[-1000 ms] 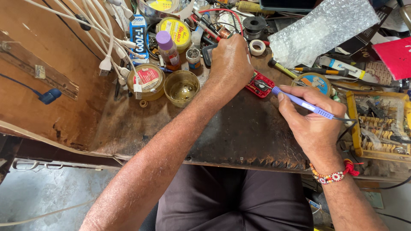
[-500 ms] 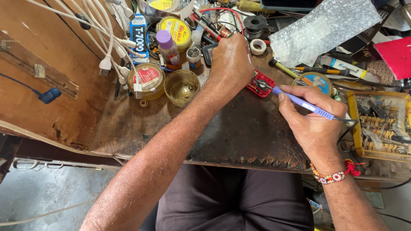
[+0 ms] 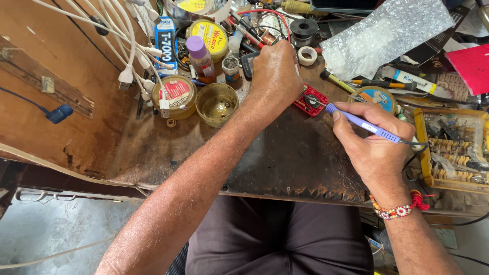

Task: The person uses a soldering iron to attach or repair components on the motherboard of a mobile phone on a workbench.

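The right hand grips a purple soldering iron, tip at a red circuit board pinned beneath the closed left hand.

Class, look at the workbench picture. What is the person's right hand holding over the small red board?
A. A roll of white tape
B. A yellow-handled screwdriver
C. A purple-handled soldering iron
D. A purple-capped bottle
C: the right hand grips a slim purple-handled soldering iron, its tip aimed at the red board that the left hand steadies.
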